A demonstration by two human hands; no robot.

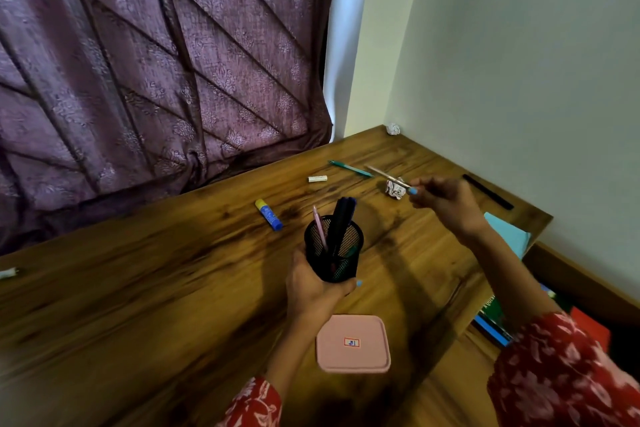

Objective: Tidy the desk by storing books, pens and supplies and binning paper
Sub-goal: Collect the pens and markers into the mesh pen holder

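While the left hand point(313, 284) grips the mesh pen cup point(333, 250) above the table point(138, 288), right-hand fingers point(420, 192) pinch a pen point(386, 176); some pens are stored, but a green pen point(349, 168), glue stick point(269, 214) and paper balls point(396, 188) remain

black mesh pen cup point(334, 250), pink box point(353, 344)
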